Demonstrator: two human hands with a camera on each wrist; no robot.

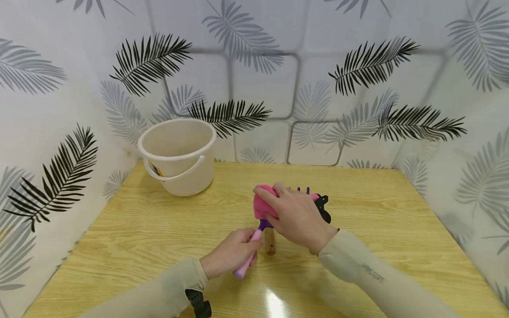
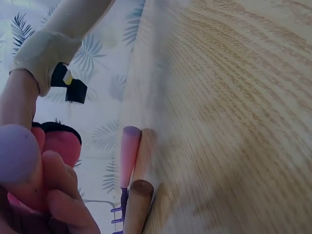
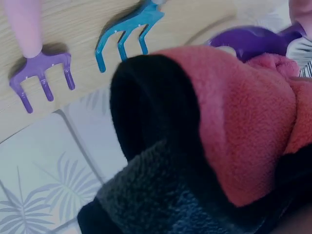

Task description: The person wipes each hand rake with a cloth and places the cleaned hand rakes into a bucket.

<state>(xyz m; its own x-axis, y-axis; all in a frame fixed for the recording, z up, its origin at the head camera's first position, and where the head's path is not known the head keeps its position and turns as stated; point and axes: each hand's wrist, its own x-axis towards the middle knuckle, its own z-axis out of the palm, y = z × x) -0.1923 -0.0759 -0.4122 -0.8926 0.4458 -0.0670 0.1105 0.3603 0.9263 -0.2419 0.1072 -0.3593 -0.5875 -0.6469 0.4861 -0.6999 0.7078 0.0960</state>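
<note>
My left hand (image 1: 232, 251) grips the pink handle of a garden trowel (image 1: 245, 265), which slants up toward the right hand. In the right wrist view the trowel's purple blade (image 3: 248, 41) is partly covered by a fluffy pink cloth (image 3: 243, 112) with black trim. My right hand (image 1: 298, 216) holds this cloth against the blade, fingers bent over it. Beneath the hands, a wooden handle (image 1: 270, 243) lies on the table. A purple hand rake (image 3: 41, 73) with a pink handle and a blue hand rake (image 3: 126, 31) lie past the cloth.
At the back left of the wooden table (image 1: 131, 238) stands a cream bucket (image 1: 191, 176) with its carrying handle hanging down in front. A leaf-patterned curtain (image 1: 262, 79) rises behind the table and along both sides.
</note>
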